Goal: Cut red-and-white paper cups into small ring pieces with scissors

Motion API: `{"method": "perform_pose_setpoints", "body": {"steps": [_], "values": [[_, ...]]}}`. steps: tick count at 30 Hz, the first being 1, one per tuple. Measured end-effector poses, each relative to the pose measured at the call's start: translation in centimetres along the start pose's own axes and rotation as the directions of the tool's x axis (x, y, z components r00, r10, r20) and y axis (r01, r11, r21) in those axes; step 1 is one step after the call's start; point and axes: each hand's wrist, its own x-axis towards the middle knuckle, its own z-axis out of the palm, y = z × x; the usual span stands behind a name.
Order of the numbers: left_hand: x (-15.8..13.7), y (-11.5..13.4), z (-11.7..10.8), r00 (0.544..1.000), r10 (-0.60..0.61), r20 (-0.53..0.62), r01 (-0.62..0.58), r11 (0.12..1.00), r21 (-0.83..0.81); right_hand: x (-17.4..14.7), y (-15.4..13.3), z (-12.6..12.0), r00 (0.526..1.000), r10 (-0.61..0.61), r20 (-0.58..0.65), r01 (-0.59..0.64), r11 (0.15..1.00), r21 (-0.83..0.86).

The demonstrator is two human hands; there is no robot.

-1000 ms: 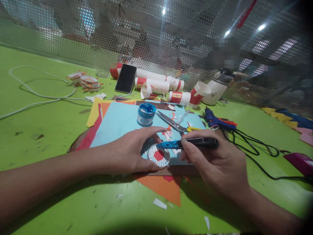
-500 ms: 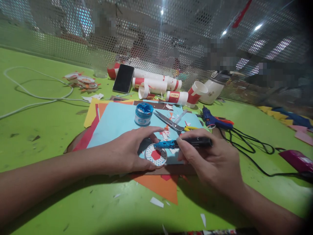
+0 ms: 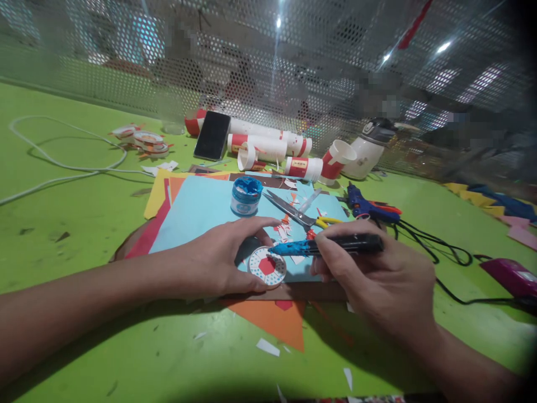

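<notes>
A round white disc (image 3: 255,273) with a red hexagon at its centre and small blue dots around it lies on the stacked paper. My left hand (image 3: 218,257) grips its edge between thumb and fingers. My right hand (image 3: 373,274) is closed round a black marker pen (image 3: 356,244), held almost level. Its front end is smeared with blue paint, and the tip is over the disc's upper edge; whether it touches cannot be made out. Beyond my left hand stands an open jar of blue paint (image 3: 245,202). Scissors (image 3: 289,208) with yellow handles lie behind the pen.
Coloured paper sheets (image 3: 188,207) lie under the work. A blue glue gun (image 3: 364,204) with a black cord rests at right. Farther back are a phone (image 3: 212,135), red-and-white paper cups (image 3: 304,167), a kettle (image 3: 369,148) and decorated discs (image 3: 149,143). A perforated screen (image 3: 260,73) borders the table.
My right hand and the marker have shifted a little to the right, the tip sliding along the disc's upper part. My left hand and the disc stay nearly still.
</notes>
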Motion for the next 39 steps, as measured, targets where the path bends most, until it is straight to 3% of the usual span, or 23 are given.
{"method": "perform_pose_setpoints", "body": {"steps": [29,39], "values": [[0.0,0.1,0.1,0.999,0.014,-0.030,-0.013,1.000,0.004,-0.3,0.2,0.7,0.999,-0.040,0.017,0.040,0.998,-0.047],[0.0,0.3,0.0,1.000,0.008,-0.016,-0.008,1.000,0.028,-0.9,-1.1,0.8,0.989,-0.142,0.029,0.145,0.975,-0.168]]}}
